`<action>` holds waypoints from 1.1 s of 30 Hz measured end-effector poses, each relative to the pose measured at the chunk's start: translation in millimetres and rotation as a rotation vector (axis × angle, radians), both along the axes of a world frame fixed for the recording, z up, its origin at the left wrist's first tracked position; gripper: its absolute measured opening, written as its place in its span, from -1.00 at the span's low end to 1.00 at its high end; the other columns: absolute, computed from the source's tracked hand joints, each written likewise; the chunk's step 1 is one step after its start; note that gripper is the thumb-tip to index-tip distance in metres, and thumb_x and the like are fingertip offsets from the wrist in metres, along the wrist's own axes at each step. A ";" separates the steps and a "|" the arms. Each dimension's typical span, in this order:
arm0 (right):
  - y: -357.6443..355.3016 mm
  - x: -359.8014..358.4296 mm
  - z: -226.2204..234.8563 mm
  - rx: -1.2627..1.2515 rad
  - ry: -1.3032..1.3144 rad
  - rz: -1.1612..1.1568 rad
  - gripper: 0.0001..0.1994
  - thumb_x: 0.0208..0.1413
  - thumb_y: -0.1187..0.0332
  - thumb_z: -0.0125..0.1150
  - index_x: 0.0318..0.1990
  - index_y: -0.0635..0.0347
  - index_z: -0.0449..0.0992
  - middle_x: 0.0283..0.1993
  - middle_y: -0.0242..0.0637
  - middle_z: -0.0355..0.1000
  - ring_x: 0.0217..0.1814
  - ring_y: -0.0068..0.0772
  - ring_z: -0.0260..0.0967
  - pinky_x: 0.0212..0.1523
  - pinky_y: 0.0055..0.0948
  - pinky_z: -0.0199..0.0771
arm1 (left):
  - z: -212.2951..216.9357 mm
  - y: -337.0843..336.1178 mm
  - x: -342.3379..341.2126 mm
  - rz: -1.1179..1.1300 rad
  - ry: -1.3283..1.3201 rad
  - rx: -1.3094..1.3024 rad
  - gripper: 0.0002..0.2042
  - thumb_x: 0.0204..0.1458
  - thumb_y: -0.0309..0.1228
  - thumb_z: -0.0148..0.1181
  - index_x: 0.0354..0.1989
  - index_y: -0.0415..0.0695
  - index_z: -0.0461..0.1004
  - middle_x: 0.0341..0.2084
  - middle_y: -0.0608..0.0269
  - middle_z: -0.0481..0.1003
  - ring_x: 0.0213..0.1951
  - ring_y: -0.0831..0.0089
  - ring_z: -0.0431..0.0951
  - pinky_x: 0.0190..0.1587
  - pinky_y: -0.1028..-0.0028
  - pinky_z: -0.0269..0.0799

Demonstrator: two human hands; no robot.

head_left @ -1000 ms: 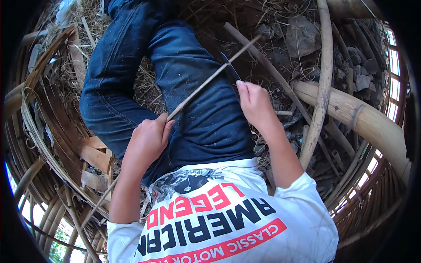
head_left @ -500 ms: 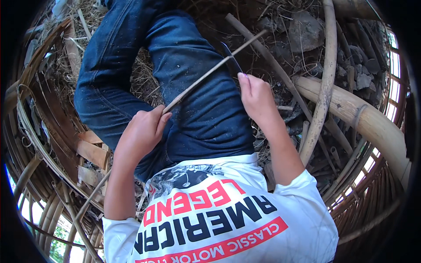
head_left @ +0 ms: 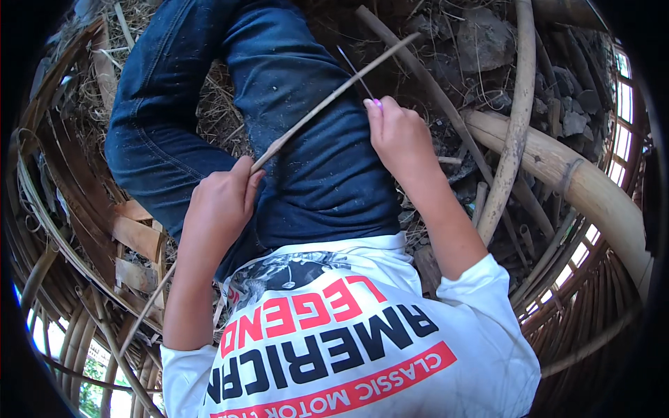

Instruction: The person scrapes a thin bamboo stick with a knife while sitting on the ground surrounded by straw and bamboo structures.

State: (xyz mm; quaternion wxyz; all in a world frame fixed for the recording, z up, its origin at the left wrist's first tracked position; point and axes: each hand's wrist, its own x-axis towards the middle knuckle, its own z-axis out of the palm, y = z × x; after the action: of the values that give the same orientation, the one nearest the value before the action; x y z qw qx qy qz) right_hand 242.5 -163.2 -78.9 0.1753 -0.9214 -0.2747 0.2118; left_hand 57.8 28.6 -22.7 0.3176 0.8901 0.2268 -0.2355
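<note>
My left hand (head_left: 221, 202) is closed around a thin bamboo stick (head_left: 317, 110), over my lap by the left thigh. The stick slants up to the right across my jeans, past the right thigh; its rear part passes behind my left forearm. My right hand (head_left: 404, 143) grips a small knife by its pink-purple handle (head_left: 377, 104), mostly hidden in the fingers. The narrow knife blade (head_left: 365, 86) points up and left and crosses the stick at its far half. Whether the blade's edge bites into the stick, I cannot tell.
A thick bamboo pole (head_left: 557, 164) and a thinner upright pole (head_left: 517, 118) lie to the right, beside grey rocks (head_left: 486, 38). On the left are bamboo strips (head_left: 70, 184) and pale wood pieces (head_left: 136, 237). Dry straw covers the ground around my legs.
The knife and my right hand have shifted slightly up and left, and the blade now shows narrower. My left hand and the stick have moved a little the same way, along with my legs.
</note>
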 end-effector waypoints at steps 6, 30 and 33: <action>6.8 8.2 -1.7 -0.008 -0.037 0.075 -0.60 0.31 0.12 -0.04 -0.41 0.30 0.47 -0.56 0.11 0.48 -0.44 0.14 0.53 -0.44 -0.08 0.58 | -7.2 -11.5 -5.1 0.027 -0.017 0.056 -0.81 0.24 -0.33 0.00 -0.31 -0.22 0.33 -0.62 -0.19 0.40 -0.47 -0.18 0.45 -0.43 0.02 0.30; -7.0 5.4 -14.3 0.093 -0.004 0.012 -0.60 0.29 0.12 -0.03 -0.43 0.27 0.48 -0.53 0.13 0.46 -0.43 0.22 0.48 -0.40 0.01 0.53 | -1.0 -12.7 1.1 -0.025 -0.003 0.127 -0.81 0.25 -0.33 -0.02 -0.33 -0.20 0.32 -0.64 -0.16 0.41 -0.48 -0.17 0.46 -0.44 0.01 0.30; 11.6 16.6 -22.3 0.158 -0.010 -0.012 -0.58 0.29 0.13 -0.04 -0.46 0.29 0.50 -0.52 0.17 0.46 -0.40 0.24 0.48 -0.35 0.02 0.53 | 3.2 -5.5 13.8 -0.048 0.002 0.123 -0.81 0.24 -0.32 -0.01 -0.33 -0.20 0.33 -0.63 -0.16 0.41 -0.48 -0.18 0.46 -0.44 -0.01 0.30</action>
State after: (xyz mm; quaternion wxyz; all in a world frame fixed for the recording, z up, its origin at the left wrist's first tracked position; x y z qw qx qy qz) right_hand 259.1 -151.6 -101.1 0.2475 -0.9074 -0.2859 0.1837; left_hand 71.6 23.1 -19.5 0.2563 0.9128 0.2198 -0.2297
